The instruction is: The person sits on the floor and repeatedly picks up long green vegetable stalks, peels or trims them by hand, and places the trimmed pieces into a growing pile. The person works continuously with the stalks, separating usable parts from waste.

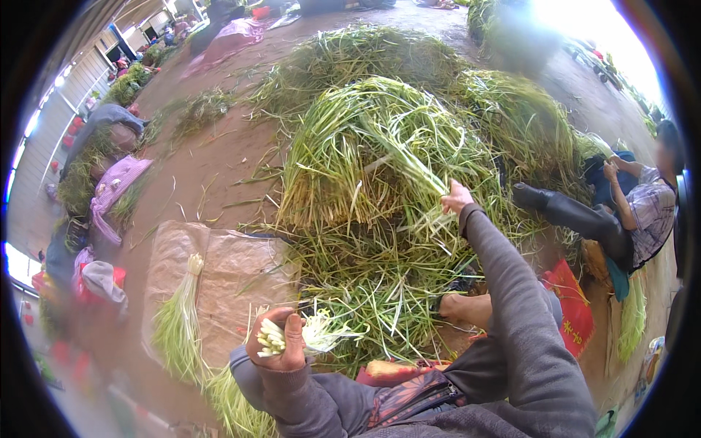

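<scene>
My left hand (282,345) is closed around a bunch of trimmed pale stalks (270,335), cut ends towards the left. Its long leaves are partly hidden behind the hand. My right arm reaches forward, and my right hand (457,198) grips a strand of long green leafy stalks (421,172), like garlic chives, at the right side of a large heap (350,148). The heap's yellowish stem ends face me. Loose leaf scraps (394,306) cover the ground between the heap and my legs.
On a plastic sheet (241,274) to the left lies a tied bundle (183,312), with another leafy bundle (241,402) nearer me. A co-worker in black boots (580,213) sits at right near a red bag (569,306). More heaps (515,109) stand behind.
</scene>
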A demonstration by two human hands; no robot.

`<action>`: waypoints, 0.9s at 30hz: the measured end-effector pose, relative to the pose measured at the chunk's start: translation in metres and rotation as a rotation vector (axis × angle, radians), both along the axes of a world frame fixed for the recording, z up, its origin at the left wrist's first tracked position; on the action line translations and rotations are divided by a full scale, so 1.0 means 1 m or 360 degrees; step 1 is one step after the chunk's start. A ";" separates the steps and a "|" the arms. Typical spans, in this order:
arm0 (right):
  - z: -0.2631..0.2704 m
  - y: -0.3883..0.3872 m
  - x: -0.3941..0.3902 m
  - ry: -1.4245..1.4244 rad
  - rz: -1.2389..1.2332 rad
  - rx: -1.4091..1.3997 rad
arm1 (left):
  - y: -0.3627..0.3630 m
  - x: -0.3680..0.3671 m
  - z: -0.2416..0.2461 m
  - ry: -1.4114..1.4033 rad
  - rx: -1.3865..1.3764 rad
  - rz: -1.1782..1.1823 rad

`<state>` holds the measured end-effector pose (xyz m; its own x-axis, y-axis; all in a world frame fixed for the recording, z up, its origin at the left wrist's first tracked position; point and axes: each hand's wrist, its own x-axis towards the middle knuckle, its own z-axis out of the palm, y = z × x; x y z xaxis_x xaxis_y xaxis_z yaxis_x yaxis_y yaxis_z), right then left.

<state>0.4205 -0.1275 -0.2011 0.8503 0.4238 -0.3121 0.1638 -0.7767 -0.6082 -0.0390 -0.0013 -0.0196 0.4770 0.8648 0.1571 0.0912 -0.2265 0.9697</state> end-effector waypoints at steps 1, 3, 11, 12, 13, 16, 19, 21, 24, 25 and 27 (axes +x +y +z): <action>-0.009 -0.003 -0.006 -0.0050 0.0047 -0.0069 | 0.000 0.000 -0.001 0.0009 0.0006 -0.0003; -0.015 -0.002 -0.013 -0.0252 0.0004 -0.0127 | 0.000 0.002 -0.001 0.0024 0.0017 -0.0023; 0.049 -0.001 0.007 -0.0745 -0.0084 0.0003 | -0.003 0.030 0.034 -0.0144 -0.0091 -0.0164; 0.061 -0.001 0.009 -0.0823 -0.0047 0.0026 | -0.004 0.032 0.044 -0.0172 -0.0063 -0.0208; 0.075 -0.001 0.010 -0.0802 -0.0090 -0.0020 | -0.005 0.035 0.053 -0.0232 -0.0065 -0.0259; 0.133 -0.007 0.013 -0.0889 -0.0198 0.0791 | -0.004 0.048 0.077 -0.0234 0.0045 -0.0378; 0.202 -0.016 0.010 -0.1005 -0.0330 0.1167 | -0.007 0.063 0.089 -0.0283 0.0009 -0.0477; 0.236 -0.034 -0.005 -0.0771 -0.0168 0.1375 | -0.011 0.074 0.086 -0.0339 -0.0028 -0.0522; 0.242 -0.051 -0.053 -0.1521 0.0538 0.0891 | -0.017 0.084 0.074 -0.0275 0.0039 -0.0495; 0.239 -0.050 -0.068 -0.1872 0.0952 0.0957 | -0.018 0.087 0.068 -0.0216 0.0006 -0.0476; 0.225 -0.060 -0.110 -0.1473 0.0979 0.0838 | -0.017 0.090 0.056 -0.0133 0.0102 -0.0465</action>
<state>0.3103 -0.1873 0.0235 0.2746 0.7241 0.6327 0.9521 -0.1129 -0.2840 0.0511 -0.0188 0.0367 0.6872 0.6798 0.2562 -0.0665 -0.2923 0.9540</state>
